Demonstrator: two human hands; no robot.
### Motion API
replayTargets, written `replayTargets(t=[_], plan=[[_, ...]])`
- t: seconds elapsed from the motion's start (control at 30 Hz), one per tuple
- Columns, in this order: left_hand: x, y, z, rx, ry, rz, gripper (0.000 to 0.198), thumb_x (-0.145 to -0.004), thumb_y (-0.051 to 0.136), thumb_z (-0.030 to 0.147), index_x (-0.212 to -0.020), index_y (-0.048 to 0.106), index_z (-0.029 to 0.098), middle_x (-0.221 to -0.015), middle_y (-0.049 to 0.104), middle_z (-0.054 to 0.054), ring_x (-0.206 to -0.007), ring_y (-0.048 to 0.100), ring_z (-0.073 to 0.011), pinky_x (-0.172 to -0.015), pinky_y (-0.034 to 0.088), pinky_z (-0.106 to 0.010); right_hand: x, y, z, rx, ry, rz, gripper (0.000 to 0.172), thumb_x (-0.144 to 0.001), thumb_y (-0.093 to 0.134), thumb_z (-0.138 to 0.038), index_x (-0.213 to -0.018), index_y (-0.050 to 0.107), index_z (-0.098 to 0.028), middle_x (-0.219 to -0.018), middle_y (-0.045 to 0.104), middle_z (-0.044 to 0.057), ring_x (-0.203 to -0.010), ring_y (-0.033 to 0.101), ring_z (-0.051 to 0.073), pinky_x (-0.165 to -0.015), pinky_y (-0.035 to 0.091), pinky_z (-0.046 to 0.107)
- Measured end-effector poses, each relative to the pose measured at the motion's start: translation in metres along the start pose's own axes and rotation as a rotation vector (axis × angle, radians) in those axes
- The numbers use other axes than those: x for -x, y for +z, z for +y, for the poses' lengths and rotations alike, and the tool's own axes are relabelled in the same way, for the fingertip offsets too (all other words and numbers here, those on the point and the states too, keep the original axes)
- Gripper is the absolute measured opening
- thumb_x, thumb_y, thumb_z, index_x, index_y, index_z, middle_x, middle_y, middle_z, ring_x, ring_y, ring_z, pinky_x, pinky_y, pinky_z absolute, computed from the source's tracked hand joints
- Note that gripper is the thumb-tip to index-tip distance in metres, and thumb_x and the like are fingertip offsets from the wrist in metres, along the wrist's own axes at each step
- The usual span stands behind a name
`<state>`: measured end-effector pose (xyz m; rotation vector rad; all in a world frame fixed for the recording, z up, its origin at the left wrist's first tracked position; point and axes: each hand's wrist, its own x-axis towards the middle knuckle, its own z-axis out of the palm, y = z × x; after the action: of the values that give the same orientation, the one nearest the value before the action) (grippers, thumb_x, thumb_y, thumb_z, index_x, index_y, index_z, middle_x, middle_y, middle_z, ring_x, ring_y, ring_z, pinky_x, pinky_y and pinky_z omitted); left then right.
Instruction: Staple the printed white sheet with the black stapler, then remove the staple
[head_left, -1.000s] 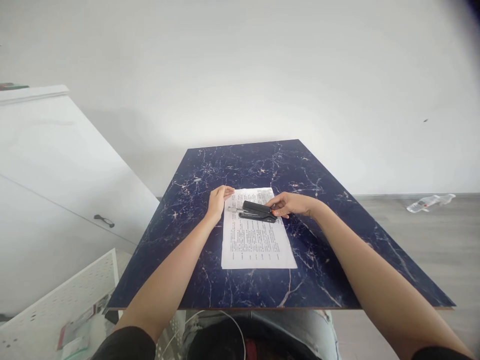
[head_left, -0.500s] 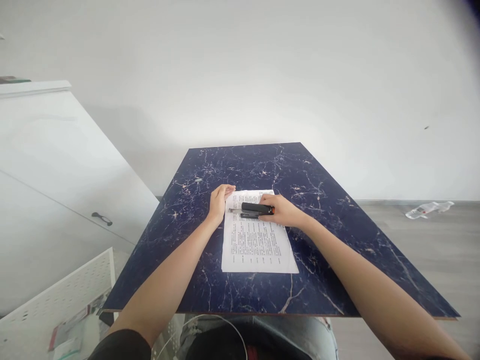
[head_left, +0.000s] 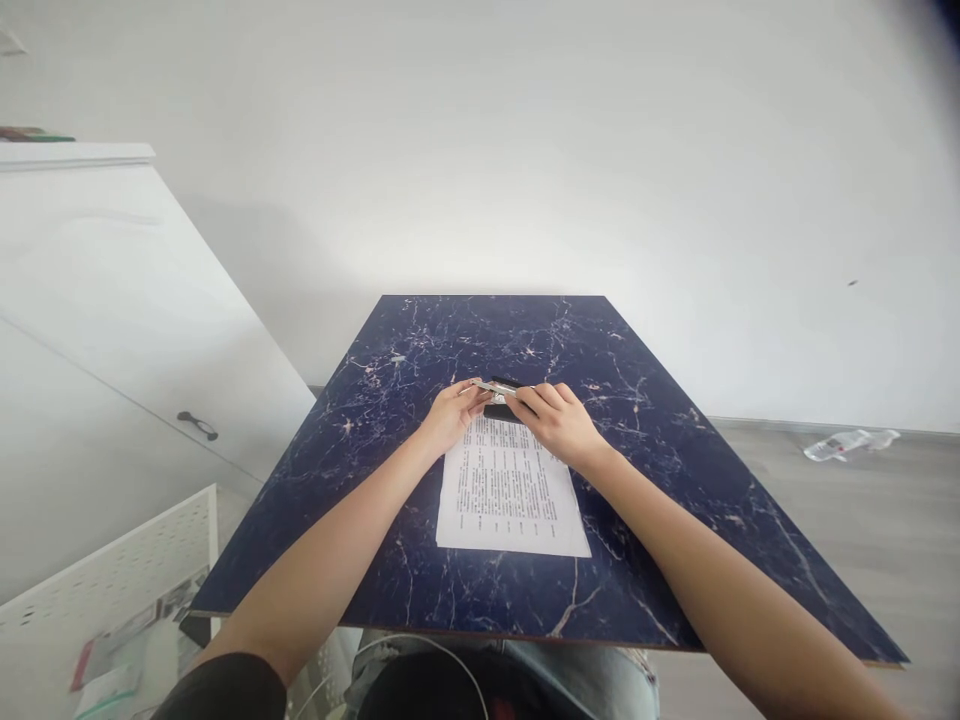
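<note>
A black stapler [head_left: 507,410] with a silver metal part is held over the top of the printed sheets [head_left: 514,500]. Its metal strip sticks up apart from the black body, so the stapler looks hinged open. My right hand [head_left: 559,422] is closed around its right end. At the other end, the fingers of my left hand [head_left: 452,415] pinch the silver tip. The sheets lie flat below both hands, their top edge covered by the hands and stapler.
The dark blue marbled table [head_left: 390,580] reaches toward a white wall. To the left stand a white cabinet [head_left: 112,300] with a black handle and a white perforated basket [head_left: 112,560] holding packets. Clear plastic [head_left: 851,444] lies on the floor at right.
My right hand has lifted and turned the stapler, which has opened up. My left hand has moved from the paper's left edge to the stapler's tip.
</note>
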<state>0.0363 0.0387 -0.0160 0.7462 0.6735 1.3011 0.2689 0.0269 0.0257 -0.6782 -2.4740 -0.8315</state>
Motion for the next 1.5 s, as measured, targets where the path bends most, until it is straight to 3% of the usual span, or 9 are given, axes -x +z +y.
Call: replayTargets(t=[0.2,0.4,0.53,0.67,0.83,1.03,1.17,1.37,1.5], plan=[[-0.003,-0.003,-0.003,-0.081,0.013,0.051,0.016,-0.084,0.082,0.017,-0.097,0.075,0.011,-0.101,0.078,-0.011,-0.095,0.074,-0.0186,-0.103,0.054,-0.037,-0.003,-0.005,-0.005,-0.045,0.067,0.041,0.038,-0.097,0.048,0.000,-0.122,0.068,-0.020,-0.103,0.069,0.008,-0.087,0.053,0.023,-0.072,0.035,0.038],[-0.003,-0.007,0.012,-0.153,0.435,0.300,0.026,-0.084,0.083,0.028,-0.101,0.070,0.014,-0.105,0.078,-0.013,-0.098,0.077,-0.0221,-0.104,0.056,-0.046,0.007,0.001,0.018,-0.650,0.653,-0.003,0.018,-0.086,0.070,-0.021,-0.103,0.076,-0.022,-0.098,0.067,0.006,-0.083,0.060,0.023,-0.072,0.042,0.036],[-0.002,-0.009,0.026,-0.202,0.595,0.361,0.036,-0.080,0.086,0.038,-0.102,0.070,0.015,-0.101,0.078,-0.011,-0.091,0.078,-0.0218,-0.091,0.062,-0.041,0.013,0.008,0.029,-1.137,0.557,-0.302,0.019,-0.077,0.082,-0.036,-0.089,0.077,-0.021,-0.094,0.068,0.003,-0.079,0.063,0.020,-0.071,0.046,0.034],[0.008,0.005,0.029,-0.337,0.590,0.270,0.039,-0.077,0.088,0.040,-0.103,0.068,0.018,-0.090,0.079,-0.007,-0.080,0.078,-0.0207,-0.071,0.063,-0.032,0.009,0.007,0.021,-1.230,0.442,-0.397,0.027,-0.075,0.087,-0.041,-0.093,0.079,-0.022,-0.094,0.070,0.004,-0.083,0.064,0.021,-0.076,0.049,0.036],[0.029,0.029,0.021,-0.490,0.487,-0.010,0.043,-0.068,0.093,0.038,-0.094,0.065,0.019,-0.073,0.075,-0.002,-0.063,0.074,-0.0189,-0.057,0.060,-0.028,0.000,-0.008,0.015,-1.044,0.478,-0.019,0.052,-0.084,0.083,-0.047,-0.130,0.071,-0.027,-0.104,0.070,0.007,-0.090,0.062,0.023,-0.081,0.052,0.041],[0.041,0.038,0.018,-0.558,0.351,-0.211,0.040,-0.071,0.092,0.035,-0.093,0.061,0.021,-0.074,0.078,-0.002,-0.065,0.077,-0.0206,-0.065,0.065,-0.032,-0.006,-0.012,-0.002,-0.948,0.169,0.233,0.037,-0.099,0.067,-0.026,-0.135,0.066,-0.035,-0.116,0.069,0.006,-0.100,0.065,0.023,-0.088,0.056,0.045],[0.042,0.037,0.021,-0.610,0.374,-0.218,0.041,-0.073,0.091,0.037,-0.093,0.058,0.021,-0.076,0.079,-0.002,-0.067,0.078,-0.0220,-0.071,0.066,-0.035,-0.005,-0.007,-0.008,-0.910,0.148,0.271,0.035,-0.098,0.068,-0.023,-0.132,0.067,-0.032,-0.113,0.071,0.006,-0.097,0.067,0.022,-0.087,0.057,0.045],[0.044,0.042,0.017,-0.729,0.449,-0.194,0.035,-0.076,0.089,0.036,-0.094,0.063,0.021,-0.084,0.081,-0.004,-0.077,0.079,-0.0216,-0.079,0.065,-0.036,-0.008,-0.014,-0.009,-0.938,0.184,0.269,0.007,-0.097,0.066,-0.021,-0.099,0.071,-0.025,-0.098,0.070,0.006,-0.092,0.067,0.021,-0.080,0.059,0.040],[0.030,0.020,0.035,-0.801,0.615,-0.025,0.024,-0.091,0.074,0.043,-0.096,0.067,0.021,-0.085,0.079,-0.006,-0.079,0.078,-0.0205,-0.072,0.062,-0.032,0.001,-0.013,0.014,-0.929,0.427,0.195,0.009,-0.095,0.066,-0.031,-0.092,0.072,-0.025,-0.096,0.073,0.007,-0.089,0.069,0.024,-0.079,0.062,0.043]])
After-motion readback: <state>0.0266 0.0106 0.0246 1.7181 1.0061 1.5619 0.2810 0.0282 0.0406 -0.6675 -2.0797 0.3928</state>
